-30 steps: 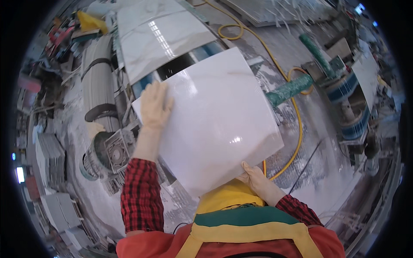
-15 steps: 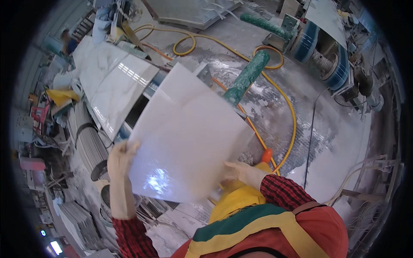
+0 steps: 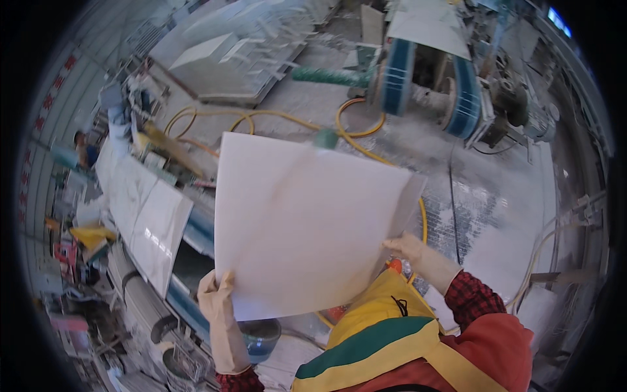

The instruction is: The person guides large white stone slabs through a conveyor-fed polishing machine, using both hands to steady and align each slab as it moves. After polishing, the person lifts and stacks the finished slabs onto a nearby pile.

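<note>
A large white stone-like slab (image 3: 307, 228), square with a faint brownish vein, is held up in front of me by its two side edges. My left hand (image 3: 217, 297), in a pale cream glove, grips its lower left edge, fingers partly hidden by the slab. At the right edge, low down, my gloved right hand (image 3: 408, 248) closes on the slab, with the thumb side showing. The slab tilts and its far edge covers the end of a green roller.
A conveyor carrying a glossy white slab (image 3: 140, 219) stands at left. Yellow hose (image 3: 281, 117) loops across the wet floor. At the far right is a blue-belted machine (image 3: 397, 75). Stacked slabs (image 3: 225, 68) stand at the back; a bucket (image 3: 261, 340) sits below my slab.
My hands have swung the slab to the right and turned it, so its corner no longer points away from me. The view has turned too; the left conveyor and bucket now show differently.
</note>
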{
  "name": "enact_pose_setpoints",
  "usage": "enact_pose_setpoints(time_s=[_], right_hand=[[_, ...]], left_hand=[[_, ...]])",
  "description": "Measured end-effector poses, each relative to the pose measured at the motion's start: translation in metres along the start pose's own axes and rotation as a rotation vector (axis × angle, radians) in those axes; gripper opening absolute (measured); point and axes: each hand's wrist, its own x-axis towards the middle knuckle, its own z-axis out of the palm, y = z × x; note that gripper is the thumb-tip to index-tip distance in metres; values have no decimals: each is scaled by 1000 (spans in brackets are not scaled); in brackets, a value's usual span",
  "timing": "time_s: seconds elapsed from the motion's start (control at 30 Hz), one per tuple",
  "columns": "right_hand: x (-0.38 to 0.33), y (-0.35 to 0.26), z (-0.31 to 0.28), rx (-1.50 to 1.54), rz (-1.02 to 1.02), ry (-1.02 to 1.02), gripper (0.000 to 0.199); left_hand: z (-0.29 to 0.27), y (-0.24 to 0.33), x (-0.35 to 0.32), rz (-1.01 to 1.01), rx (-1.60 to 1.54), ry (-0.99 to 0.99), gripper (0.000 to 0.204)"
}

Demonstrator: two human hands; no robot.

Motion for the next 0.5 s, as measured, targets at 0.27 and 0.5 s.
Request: enact_pose_setpoints(time_s=[0.27, 0.5], right_hand=[[-19, -171, -150, 71, -384, 313, 41], [-13, -231, -220, -42, -628, 508, 44]], left_hand=[[218, -35, 85, -51, -116, -205, 42], [379, 3, 135, -185, 136, -321, 57]])
